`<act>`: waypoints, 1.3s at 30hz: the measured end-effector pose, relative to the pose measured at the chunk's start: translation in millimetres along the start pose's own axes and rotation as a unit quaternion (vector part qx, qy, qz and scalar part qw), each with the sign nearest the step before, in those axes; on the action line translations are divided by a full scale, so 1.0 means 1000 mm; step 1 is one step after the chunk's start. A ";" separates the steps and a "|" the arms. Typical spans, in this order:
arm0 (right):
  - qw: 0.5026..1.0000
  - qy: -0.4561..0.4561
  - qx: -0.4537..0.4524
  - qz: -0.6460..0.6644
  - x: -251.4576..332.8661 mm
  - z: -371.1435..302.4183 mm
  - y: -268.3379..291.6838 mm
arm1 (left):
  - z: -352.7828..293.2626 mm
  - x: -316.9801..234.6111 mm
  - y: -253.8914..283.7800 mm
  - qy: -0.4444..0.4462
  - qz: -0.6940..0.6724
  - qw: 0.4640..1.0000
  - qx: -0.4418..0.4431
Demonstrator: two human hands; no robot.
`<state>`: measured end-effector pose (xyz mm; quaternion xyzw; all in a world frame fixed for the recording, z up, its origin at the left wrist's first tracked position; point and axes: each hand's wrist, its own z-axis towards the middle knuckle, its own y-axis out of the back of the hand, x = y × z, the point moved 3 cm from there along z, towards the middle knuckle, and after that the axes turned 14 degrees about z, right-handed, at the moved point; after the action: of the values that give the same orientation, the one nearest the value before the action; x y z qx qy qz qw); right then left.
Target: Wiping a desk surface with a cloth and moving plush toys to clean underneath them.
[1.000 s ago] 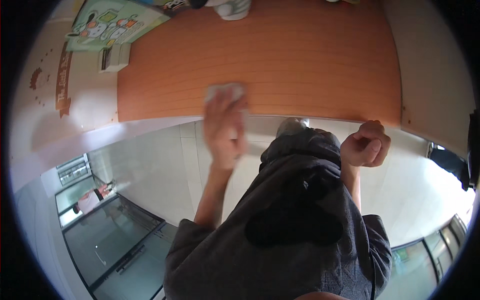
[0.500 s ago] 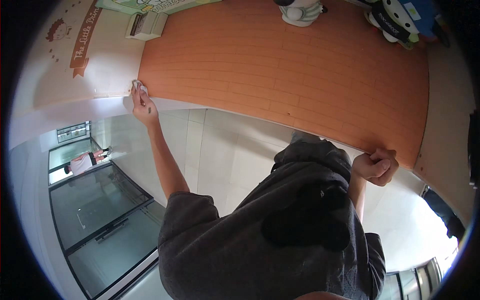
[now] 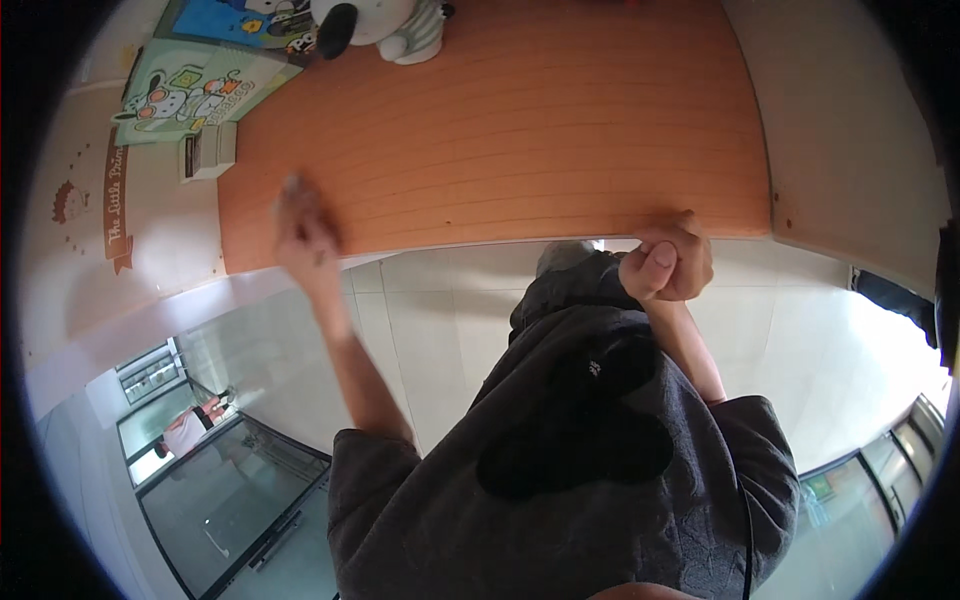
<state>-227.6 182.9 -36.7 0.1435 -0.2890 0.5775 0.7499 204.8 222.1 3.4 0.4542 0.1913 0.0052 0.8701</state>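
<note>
My left hand (image 3: 308, 235) is over the left part of the orange-brown wood-patterned shelf top (image 3: 480, 160), a little in from its front edge. Motion smears its fingers. A pale bit at the fingertips matches the crumpled white tissue (image 3: 292, 184) pinched there half a second ago. My right hand (image 3: 670, 262) makes a fist at the front edge toward the right, thumb folded over curled fingers. Nothing shows in that fist.
A white toy dog figure (image 3: 410, 30) stands at the back. Left of it are a green illustrated board (image 3: 190, 95) and a small cream box (image 3: 210, 152). Pale side panels (image 3: 840, 130) bound the top. Beyond, a person (image 3: 187, 430) is near glass doors (image 3: 235, 490).
My left hand has left the front left corner and moved inward over the top. The view has shifted, bringing more of the left wall into sight. My right hand stays closed at the edge.
</note>
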 end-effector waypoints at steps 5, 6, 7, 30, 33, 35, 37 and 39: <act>0.984 -0.106 -0.060 0.133 0.008 0.007 0.009 | -0.039 -0.274 -0.073 -0.225 -0.177 0.952 0.106; 0.983 -0.108 -0.058 0.140 0.014 0.010 0.014 | -0.057 -0.316 -0.073 -0.186 -0.267 0.929 0.173; 0.975 -0.140 -0.099 0.139 0.019 0.012 0.027 | -0.086 -0.336 -0.088 -0.208 -0.212 0.904 0.307; 0.977 -0.209 -0.047 -0.008 -0.006 0.056 0.061 | -0.036 -0.335 -0.077 -0.314 -0.386 0.805 0.323; 0.974 -0.141 0.092 -0.151 -0.016 0.060 0.046 | 0.011 -0.303 -0.065 -0.135 -0.368 0.856 0.336; 0.973 -0.141 0.110 -0.146 -0.014 0.062 0.043 | 0.046 -0.286 -0.088 -0.102 -0.399 0.881 0.235; 0.971 -0.143 0.135 -0.132 -0.013 0.063 0.039 | 0.085 -0.259 -0.134 -0.143 -0.340 0.903 0.219; 0.969 -0.145 0.146 -0.138 -0.014 0.066 0.038 | 0.096 -0.250 -0.153 -0.192 -0.287 0.915 0.210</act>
<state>-283.6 146.6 2.8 0.3724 -0.2845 0.4771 0.7435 -19.2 10.9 13.7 0.5444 0.1397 -0.3722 0.7386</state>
